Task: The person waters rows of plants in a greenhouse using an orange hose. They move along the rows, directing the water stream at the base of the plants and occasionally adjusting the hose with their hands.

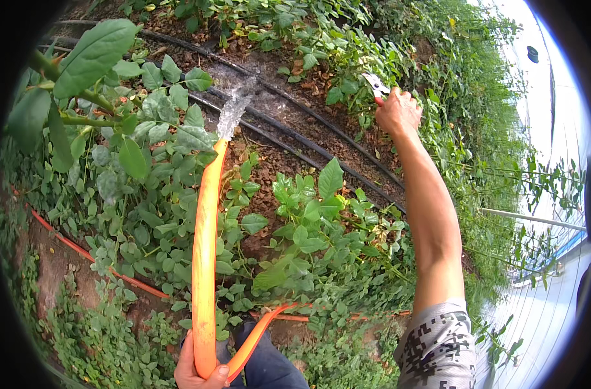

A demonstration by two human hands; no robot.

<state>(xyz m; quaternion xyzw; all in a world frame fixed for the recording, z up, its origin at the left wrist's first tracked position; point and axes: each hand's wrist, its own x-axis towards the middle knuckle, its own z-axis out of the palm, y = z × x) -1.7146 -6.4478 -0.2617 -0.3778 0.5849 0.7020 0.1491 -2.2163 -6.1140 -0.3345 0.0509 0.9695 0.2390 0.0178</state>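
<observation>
My left hand [199,373] grips an orange lay-flat hose [205,257] at the bottom, where the hose bends back on itself. From the hose's open end a stream of water [234,111] pours onto wet soil among black irrigation pipes [295,138]. My right arm is stretched far forward. In my right hand [400,113] is a pair of pruning shears [376,85] with red handles, mostly hidden by my fingers. Their metal blades point up and left, beside green leafy stems [350,87]; whether they touch a stem I cannot tell.
Leafy rose-like bushes [320,214] stand between me and the pipes. A thorny stem with large leaves [98,56] juts in close at upper left. More orange hose [86,255] runs along the ground behind the bushes. A pale pole [534,219] and whitish sheeting [529,335] are at right.
</observation>
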